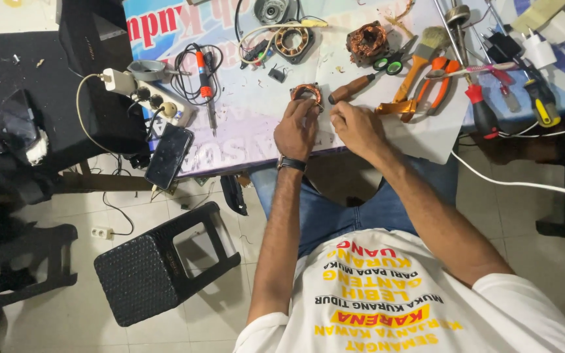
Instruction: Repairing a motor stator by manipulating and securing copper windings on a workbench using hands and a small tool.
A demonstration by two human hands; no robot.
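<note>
1. The small copper coil (307,92) lies on the worktop (243,111) near its front edge, just above the two hands and touching the fingertips of the left hand (295,129).
2. The left hand has its fingers curled onto the coil's lower rim, steadying it; the right hand (356,125) sits just beside it with fingertips drawn together as if pinching something thin, though what they pinch is too small to make out.
3. The coil looks light for its size, yet stiff as a bundle: tightly wound wire in a ring.
4. It is probably fragile in detail; thin enamelled strands can kink, snag or scrape.
5. Its outer rim seems the safest place to hold, with fingers on opposite sides, not on loose wire ends.
6. A wooden-handled tool (354,87) and orange-handled pliers (426,82) lie close behind the coil.
</note>
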